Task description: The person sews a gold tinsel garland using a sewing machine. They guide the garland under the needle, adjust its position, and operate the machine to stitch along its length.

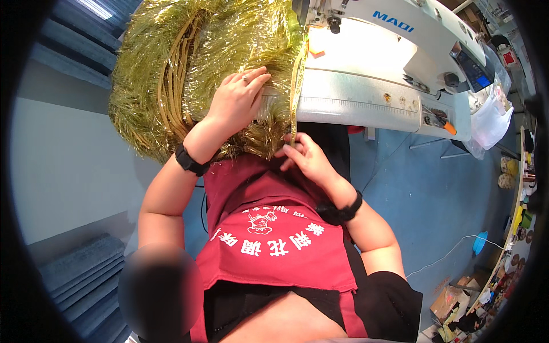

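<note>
A big shaggy bundle of gold-green tinsel fringe [140, 74] is heaped at the left end of a sewing machine [366, 106]. My left hand [237, 100] lies over the fringe with its fingers stretched out, pressing on the strands. A narrow gold trim band [297, 86] runs along the fringe's right edge, from beneath the machine head down past the front of the bed. At the band's lower end my right hand [309, 160] has its thumb and fingers closed around it. The needle area is mostly hidden by the machine head and fringe.
A small control panel [472, 66] sits on the machine's right. Orange-handled tool [449, 127] lies in a tray at the bed's right end, beside a white plastic bag [490, 117]. A cluttered shelf [514, 251] lines the right side; a pale board [68, 171] stands left.
</note>
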Motion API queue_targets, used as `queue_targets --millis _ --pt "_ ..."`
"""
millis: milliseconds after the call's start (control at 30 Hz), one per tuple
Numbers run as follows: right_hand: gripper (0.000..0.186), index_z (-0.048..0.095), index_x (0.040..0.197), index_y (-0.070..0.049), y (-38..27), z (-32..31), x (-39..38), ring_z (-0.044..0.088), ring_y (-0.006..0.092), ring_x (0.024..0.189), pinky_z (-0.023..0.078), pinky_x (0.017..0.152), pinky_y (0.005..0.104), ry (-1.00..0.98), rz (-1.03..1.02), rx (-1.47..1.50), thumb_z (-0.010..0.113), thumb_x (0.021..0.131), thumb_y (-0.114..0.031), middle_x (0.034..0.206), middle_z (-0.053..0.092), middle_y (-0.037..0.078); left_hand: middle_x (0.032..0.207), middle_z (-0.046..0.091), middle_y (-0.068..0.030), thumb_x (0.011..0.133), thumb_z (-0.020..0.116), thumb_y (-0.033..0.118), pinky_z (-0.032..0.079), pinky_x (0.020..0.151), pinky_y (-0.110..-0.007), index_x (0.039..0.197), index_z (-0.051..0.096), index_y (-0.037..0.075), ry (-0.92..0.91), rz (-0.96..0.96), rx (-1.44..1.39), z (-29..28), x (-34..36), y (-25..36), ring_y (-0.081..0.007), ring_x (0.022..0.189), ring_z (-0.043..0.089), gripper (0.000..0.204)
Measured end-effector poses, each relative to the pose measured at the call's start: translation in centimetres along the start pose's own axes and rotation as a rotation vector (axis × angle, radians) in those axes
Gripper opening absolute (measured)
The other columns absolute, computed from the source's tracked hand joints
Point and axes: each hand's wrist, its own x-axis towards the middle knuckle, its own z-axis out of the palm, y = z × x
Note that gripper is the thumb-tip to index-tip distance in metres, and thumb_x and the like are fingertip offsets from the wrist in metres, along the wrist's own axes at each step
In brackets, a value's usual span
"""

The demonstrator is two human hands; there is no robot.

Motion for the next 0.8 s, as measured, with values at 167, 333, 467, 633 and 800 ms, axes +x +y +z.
queue_targets --millis 167,333,467,633,800 --pt "0.038 0.054 0.133 0.005 -2.6 1.8 -6.2 0.074 0.0171 0.081 0.058 0.075 0.0288 0.16 -0.118 -0.38 0.063 0.102 -0.015 0.106 0.075 0.016 0.14 0.063 -0.0078 0.089 0.062 0.007 0.043 0.109 -0.045 0.132 0.065 0.011 0.133 0.163 0.002 -1.4 0.0 2.4 -0.0279 0.129 0.059 0.043" --pt "0.03 0.063 0.126 0.0 -5.6 2.4 -9.0 0.076 0.0258 0.087 0.059 0.08 0.0341 0.072 -0.362 -0.506 0.065 0.099 -0.012 0.102 0.075 0.018 0.156 0.049 -0.0088 0.09 0.059 0.01 0.037 0.116 -0.044 0.139 0.06 0.012 0.044 0.365 0.02 0.3 1.2 5.8 -0.0249 0.142 0.048 0.049" --pt "0.03 0.065 0.124 -0.002 -5.8 2.1 -7.6 0.071 0.0355 0.094 0.058 0.084 0.0396 -0.126 -0.691 -0.684 0.058 0.094 -0.001 0.107 0.071 0.02 0.144 0.059 -0.008 0.089 0.063 0.014 0.04 0.114 -0.043 0.133 0.063 0.011 0.024 0.441 -0.038 0.4 0.9 6.2 -0.0233 0.135 0.055 0.044" --pt "0.027 0.067 0.113 0.004 -2.2 -1.0 -2.6 0.072 0.0217 0.083 0.06 0.075 0.0337 0.21 -0.51 -0.489 0.046 0.097 0.006 0.1 0.071 0.015 0.123 0.07 -0.0081 0.086 0.064 0.003 0.045 0.105 -0.042 0.132 0.062 0.009 0.074 0.301 -0.213 -2.3 -0.4 3.8 -0.0251 0.119 0.064 0.047" --pt "0.039 0.053 0.141 0.002 1.8 -2.1 3.1 0.067 0.0147 0.092 0.057 0.084 0.0303 0.141 -0.126 0.138 0.053 0.103 -0.008 0.121 0.065 0.011 0.114 0.07 -0.0047 0.084 0.071 0.01 0.046 0.097 -0.04 0.134 0.063 0.011 0.101 0.4 -0.134 -3.1 -1.2 2.8 -0.0231 0.108 0.065 0.051"
